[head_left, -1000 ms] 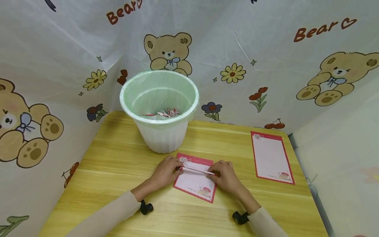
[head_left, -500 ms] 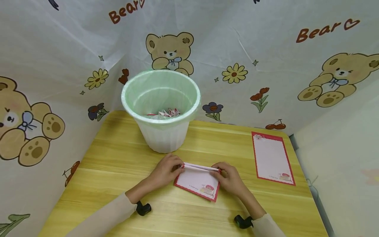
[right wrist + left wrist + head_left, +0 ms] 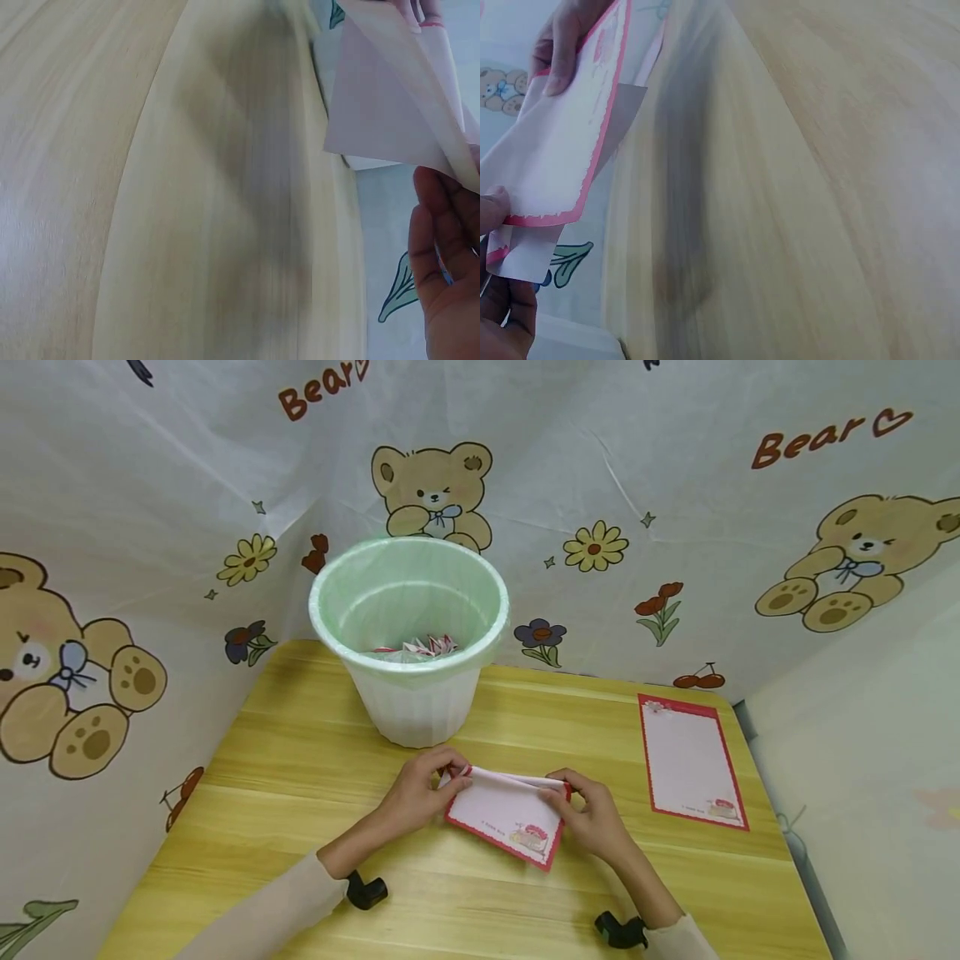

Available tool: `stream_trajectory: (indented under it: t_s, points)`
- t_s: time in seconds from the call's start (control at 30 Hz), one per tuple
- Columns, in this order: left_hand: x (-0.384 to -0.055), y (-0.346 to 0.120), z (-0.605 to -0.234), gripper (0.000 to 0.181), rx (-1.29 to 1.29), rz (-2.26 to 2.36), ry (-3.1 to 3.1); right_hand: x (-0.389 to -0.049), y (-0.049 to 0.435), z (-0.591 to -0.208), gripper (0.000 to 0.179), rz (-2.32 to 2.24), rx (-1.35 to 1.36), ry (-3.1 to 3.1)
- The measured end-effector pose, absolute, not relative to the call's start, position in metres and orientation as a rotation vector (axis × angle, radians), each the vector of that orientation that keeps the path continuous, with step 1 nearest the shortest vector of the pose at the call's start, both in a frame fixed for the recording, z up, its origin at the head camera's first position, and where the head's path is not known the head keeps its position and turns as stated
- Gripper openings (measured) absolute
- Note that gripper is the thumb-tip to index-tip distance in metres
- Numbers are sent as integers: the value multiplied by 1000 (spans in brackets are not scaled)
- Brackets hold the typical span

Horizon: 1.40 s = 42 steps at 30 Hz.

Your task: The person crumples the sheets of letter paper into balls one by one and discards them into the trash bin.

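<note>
I've got the left hand (image 3: 423,789) pinching the sheet (image 3: 510,810) at its far left corner, thumb on the printed face, other fingers behind. Right hand (image 3: 592,814) pinches the far right corner, same way, thumb on the near side. So both hands gripping, sheet stretched between them in front of the bin (image 3: 416,714), over the counter (image 3: 300,777).

Sheet is pink-white with a red border, folded along its far edge; my left wrist view shows a plain flap (image 3: 619,124) sticking out behind the printed part. Little cake print (image 3: 530,837) near the lower right corner. Near edge: I can't tell whether it touches the counter.

Second sheet (image 3: 693,760), same design, lies flat and unfolded on the right side of the counter, well apart from both hands. Bin stands upright toward the back, white outside, pale green inside, some red-and-white pieces (image 3: 426,647) at the bottom; too small for me to identify.

Bear-print cloth (image 3: 495,410) behind. Beige sleeves (image 3: 262,902), black mount (image 3: 366,891) at each wrist.
</note>
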<state>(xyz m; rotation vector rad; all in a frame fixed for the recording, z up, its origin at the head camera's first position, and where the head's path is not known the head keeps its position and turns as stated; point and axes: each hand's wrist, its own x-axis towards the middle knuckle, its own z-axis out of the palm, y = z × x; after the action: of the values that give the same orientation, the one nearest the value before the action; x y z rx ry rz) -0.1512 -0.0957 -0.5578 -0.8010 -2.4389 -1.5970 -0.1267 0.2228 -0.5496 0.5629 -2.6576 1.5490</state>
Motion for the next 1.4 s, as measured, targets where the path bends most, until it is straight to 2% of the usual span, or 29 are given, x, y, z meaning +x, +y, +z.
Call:
stream_trajectory:
  t_s: [0.2, 0.4, 0.53, 0.77, 0.93, 1.07, 1.23, 1.4]
  points:
    - [-148, -92, -550, 17, -693, -1670, -2403, -126, 221, -548, 11, 1726, 482, -2495]
    - [-146, -91, -545, 9, -599, -1741, -2404, -126, 217, -543, 12, 1785, 397, -2425]
    - [-146, -90, -547, 4, -587, -1755, -2364, -127, 214, -539, 10, 1809, 430, -2400]
    - [-146, -88, -549, 4, -573, -1736, -2341, -130, 207, -538, 8, 1809, 470, -2349]
    - [-143, -84, -551, 18, -621, -1726, -2267, -132, 203, -538, 6, 1744, 485, -2325]
    - [-138, -72, -552, 26, -758, -1720, -2225, -134, 191, -537, 8, 1705, 560, -2290]
    - [-138, -58, -549, 25, -766, -1703, -2196, -137, 174, -533, 4, 1738, 618, -2280]
    - [-142, -55, -544, 25, -737, -1716, -2178, -134, 171, -533, 3, 1749, 562, -2258]
